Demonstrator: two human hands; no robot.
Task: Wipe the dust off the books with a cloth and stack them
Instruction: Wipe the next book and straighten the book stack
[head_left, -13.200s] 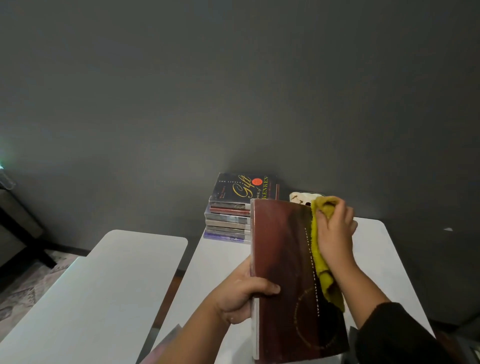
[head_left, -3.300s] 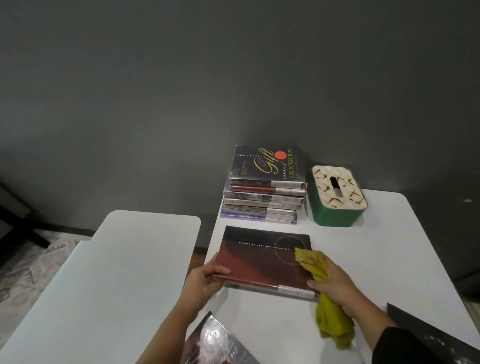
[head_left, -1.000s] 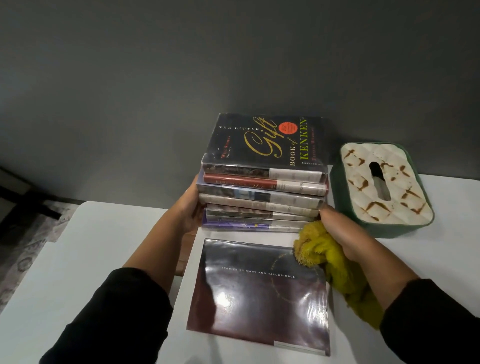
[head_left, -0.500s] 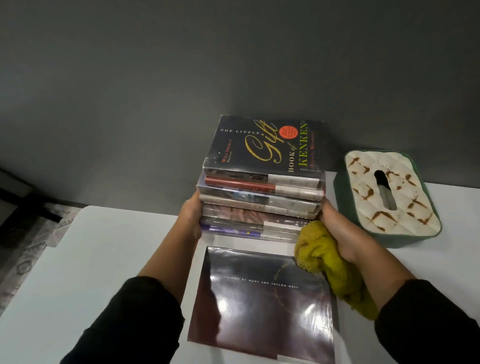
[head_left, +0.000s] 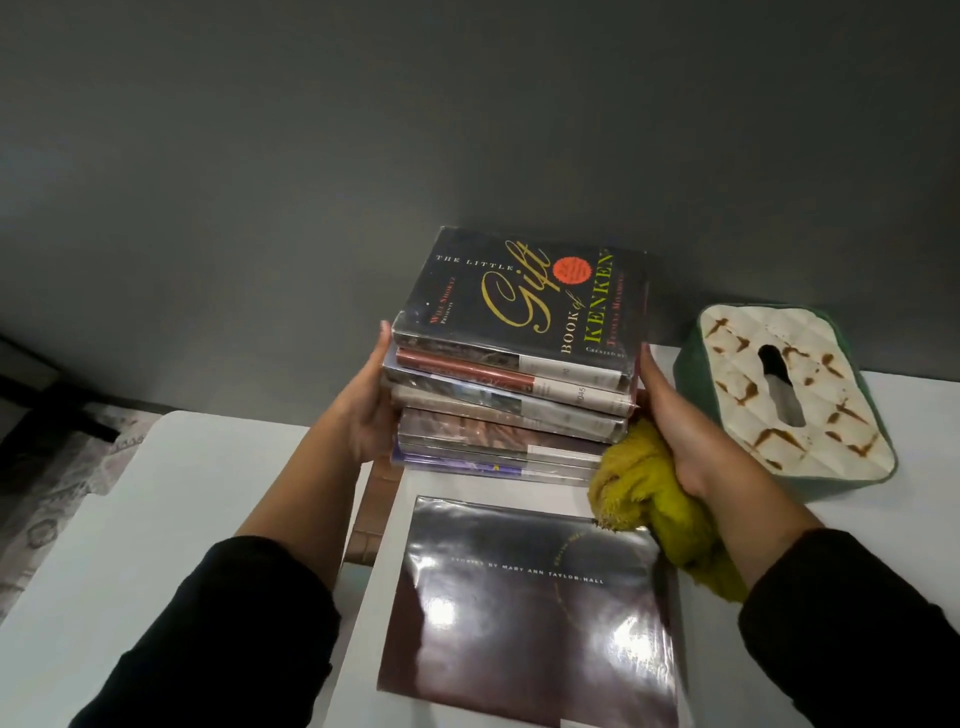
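Observation:
A stack of several books (head_left: 506, 400), topped by a black book with gold "Gift" lettering (head_left: 524, 296), is held between both hands above the far part of the white table (head_left: 831, 525). My left hand (head_left: 371, 405) presses its left side. My right hand (head_left: 675, 431) presses its right side and also keeps a yellow cloth (head_left: 654, 499) bunched in the palm. A dark maroon book (head_left: 530, 613) with a glossy cover lies flat on the table in front of the stack.
A green tissue box with a cream quilted lid (head_left: 789, 395) stands right of the stack. A second white table (head_left: 156, 519) sits to the left across a narrow gap. A dark grey wall (head_left: 467, 130) rises behind.
Both hands left the maroon book on the table and took hold of the stack's sides. Over the last second the stack has risen and tilted slightly, the cloth still in my right hand.

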